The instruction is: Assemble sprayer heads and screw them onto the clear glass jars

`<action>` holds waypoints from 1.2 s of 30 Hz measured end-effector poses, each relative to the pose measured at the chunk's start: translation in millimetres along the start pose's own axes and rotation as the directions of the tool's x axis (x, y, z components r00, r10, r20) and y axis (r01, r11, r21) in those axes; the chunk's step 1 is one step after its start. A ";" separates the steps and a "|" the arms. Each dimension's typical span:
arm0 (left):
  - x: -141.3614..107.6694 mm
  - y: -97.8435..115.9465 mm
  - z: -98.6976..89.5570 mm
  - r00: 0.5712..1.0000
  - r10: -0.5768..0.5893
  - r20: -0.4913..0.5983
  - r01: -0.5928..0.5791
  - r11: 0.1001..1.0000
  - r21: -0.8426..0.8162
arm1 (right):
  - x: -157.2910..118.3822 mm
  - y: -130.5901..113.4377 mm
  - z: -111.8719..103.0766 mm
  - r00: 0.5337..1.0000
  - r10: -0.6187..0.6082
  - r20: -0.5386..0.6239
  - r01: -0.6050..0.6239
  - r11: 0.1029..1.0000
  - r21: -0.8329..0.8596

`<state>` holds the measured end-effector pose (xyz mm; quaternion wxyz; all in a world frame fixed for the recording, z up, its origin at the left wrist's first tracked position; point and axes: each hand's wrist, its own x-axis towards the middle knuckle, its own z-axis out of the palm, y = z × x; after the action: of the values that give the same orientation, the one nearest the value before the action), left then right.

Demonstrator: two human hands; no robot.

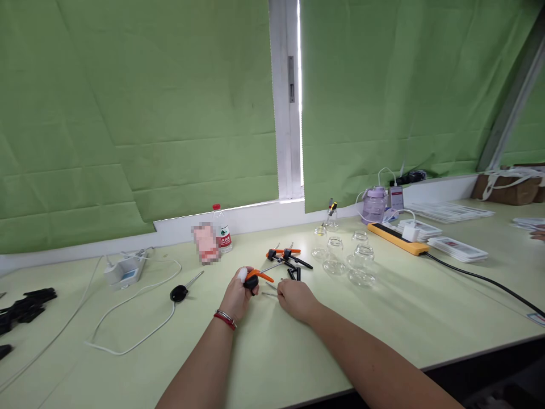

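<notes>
My left hand [239,292] is closed around an orange-and-black tool [260,275] that has a thin metal rod. A red cord and a silver band circle that wrist. To its right, my right hand [294,296] has its fingers curled together over thin metal rods [269,294], whose ends stick out on the left. Its fingertips are partly hidden. Just beyond my hands lie more orange-and-black tools [286,254] with metal rods. Some short black pieces [294,274] are close to my right hand.
Several clear glass vessels [335,255] stand to the right. Behind are a red-capped water bottle [222,230] and a purple bottle [374,204]. An orange power strip [400,238] trails a black cable. On the left are a round black device [179,293], a white cord and black parts [28,307].
</notes>
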<state>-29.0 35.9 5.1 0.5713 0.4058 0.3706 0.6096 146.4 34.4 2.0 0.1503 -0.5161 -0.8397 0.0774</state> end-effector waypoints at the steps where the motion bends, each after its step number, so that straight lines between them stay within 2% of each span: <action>1: -0.1 0.0 0.1 1.000 0.000 -0.001 0.000 1.000 0.001 | 0.2 0.0 -0.6 1.000 -0.003 -0.008 0.004 1.000 0.008; 6: -0.4 0.6 1.3 1.000 -0.009 -0.001 0.009 1.000 0.005 | 0.2 1.9 -2.8 0.995 -0.054 -0.088 0.062 0.994 0.086; 9: -0.7 1.0 2.4 1.000 -0.022 0.000 0.022 1.000 0.004 | -0.3 3.9 -4.1 0.976 -0.111 -0.185 0.145 0.973 0.178; 12: -1.3 0.5 4.1 0.999 -0.047 0.012 0.046 0.999 0.001 | 0.3 4.7 -6.2 0.931 -0.129 -0.343 0.261 0.890 0.373; 16: -2.6 -2.3 6.9 0.995 -0.078 0.066 0.078 0.997 -0.006 | 4.6 1.4 -11.6 0.891 0.009 -0.454 0.300 0.737 0.605; 22: -3.6 -11.4 9.3 0.975 -0.145 0.168 0.146 0.989 0.004 | 16.7 -6.0 -23.6 0.890 0.178 -0.420 0.278 0.519 0.808; 29: -8.0 -17.2 17.6 0.952 -0.202 0.230 0.202 0.979 0.023 | 25.6 -12.7 -24.5 0.901 0.181 -0.394 0.246 0.533 0.809; 34: -8.9 -19.6 21.9 0.952 -0.210 0.223 0.213 0.977 0.012 | 28.4 -16.3 -17.4 0.929 0.154 -0.336 0.222 0.494 0.841; 36: -8.9 -20.0 22.7 0.953 -0.208 0.219 0.212 0.977 0.004 | 28.7 -16.8 -14.8 0.930 0.133 -0.343 0.233 0.508 0.829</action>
<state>0.0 28.2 -4.8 0.6741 0.4227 0.3407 0.5008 125.1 52.0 25.7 0.5406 -0.3532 -0.6614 0.3815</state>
